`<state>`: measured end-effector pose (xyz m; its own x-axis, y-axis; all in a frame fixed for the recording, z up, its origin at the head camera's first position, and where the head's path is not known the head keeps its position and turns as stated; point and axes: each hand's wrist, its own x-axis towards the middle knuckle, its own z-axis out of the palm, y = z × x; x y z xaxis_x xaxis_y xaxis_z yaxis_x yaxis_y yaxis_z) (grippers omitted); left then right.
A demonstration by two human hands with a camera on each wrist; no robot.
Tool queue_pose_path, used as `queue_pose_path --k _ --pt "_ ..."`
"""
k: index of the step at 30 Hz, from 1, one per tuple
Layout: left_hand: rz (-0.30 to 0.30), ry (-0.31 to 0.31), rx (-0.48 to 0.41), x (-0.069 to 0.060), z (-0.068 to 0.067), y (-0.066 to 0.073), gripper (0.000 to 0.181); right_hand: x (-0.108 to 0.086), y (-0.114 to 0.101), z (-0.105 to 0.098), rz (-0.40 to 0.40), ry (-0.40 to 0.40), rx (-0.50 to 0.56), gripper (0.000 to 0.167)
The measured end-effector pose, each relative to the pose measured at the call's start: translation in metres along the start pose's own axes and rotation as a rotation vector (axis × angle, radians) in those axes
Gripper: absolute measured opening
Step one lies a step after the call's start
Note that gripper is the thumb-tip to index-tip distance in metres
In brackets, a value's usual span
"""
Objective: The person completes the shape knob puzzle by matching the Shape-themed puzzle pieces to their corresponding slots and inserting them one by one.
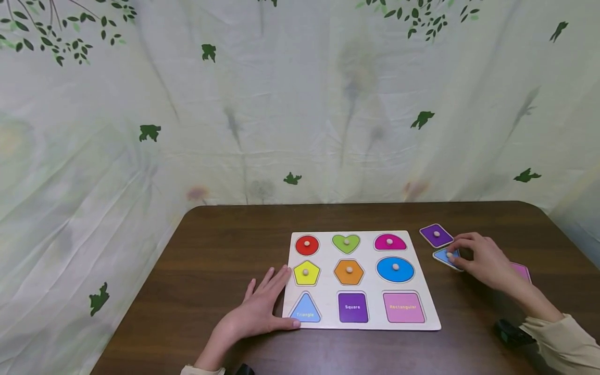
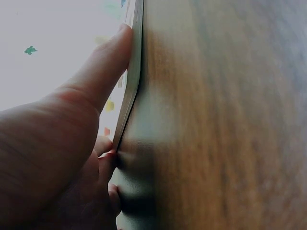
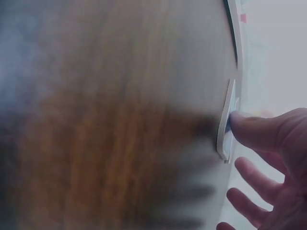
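Note:
My right hand (image 1: 485, 260) pinches the knob of a blue triangle puzzle piece (image 1: 442, 256) to the right of the white puzzle board (image 1: 328, 286). In the right wrist view the thumb presses at the triangle piece's (image 3: 224, 136) knob, while the other fingers spread apart. My left hand (image 1: 258, 307) rests against the board's left edge, fingers extended and thumb on the near-left corner. The board's bottom row shows knobless printed recesses: a blue triangle (image 1: 305, 308), a purple square (image 1: 353, 307) and a pink rectangle (image 1: 404, 307).
Knobbed pieces, among them a red circle (image 1: 307, 245) and a blue oval (image 1: 395, 270), fill the board's upper two rows. A purple square piece (image 1: 436, 236) lies beyond the triangle piece. A pink piece (image 1: 522, 271) is partly hidden behind the right wrist. The brown table (image 1: 211, 250) meets a printed curtain (image 1: 304, 104).

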<state>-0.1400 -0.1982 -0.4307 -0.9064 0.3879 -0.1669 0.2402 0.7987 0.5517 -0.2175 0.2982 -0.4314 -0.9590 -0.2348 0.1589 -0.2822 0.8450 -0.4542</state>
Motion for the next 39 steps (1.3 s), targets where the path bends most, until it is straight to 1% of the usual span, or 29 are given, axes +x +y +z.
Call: queue_pose_path --k 9,14,17,21,23,29,35,39 --pt "0.007 0.014 0.015 -0.001 -0.001 0.000 0.109 -0.008 -0.010 0.002 -0.019 0.039 0.012 0.012" --pt "0.013 0.020 0.013 -0.001 0.000 -0.002 0.109 -0.012 -0.021 0.004 -0.021 0.038 0.049 0.014" --pt "0.028 0.033 0.003 0.000 0.002 -0.004 0.109 -0.015 -0.028 0.006 -0.045 0.047 0.072 0.015" --pt "0.041 0.041 0.007 0.000 0.005 -0.007 0.110 -0.017 -0.037 0.009 -0.097 0.080 0.088 0.017" --pt "0.040 0.039 0.009 0.000 0.004 -0.006 0.110 -0.017 -0.042 0.011 -0.110 0.085 0.093 0.018" --pt "0.031 0.033 0.004 -0.001 0.002 -0.002 0.108 -0.018 -0.059 0.019 -0.138 0.063 0.142 0.022" --pt "0.030 0.025 0.008 0.000 0.002 -0.001 0.109 -0.019 -0.074 0.028 -0.227 0.069 0.190 0.031" --pt "0.012 0.011 0.012 0.000 0.001 -0.001 0.109 -0.017 -0.083 0.031 -0.228 0.048 0.206 0.031"
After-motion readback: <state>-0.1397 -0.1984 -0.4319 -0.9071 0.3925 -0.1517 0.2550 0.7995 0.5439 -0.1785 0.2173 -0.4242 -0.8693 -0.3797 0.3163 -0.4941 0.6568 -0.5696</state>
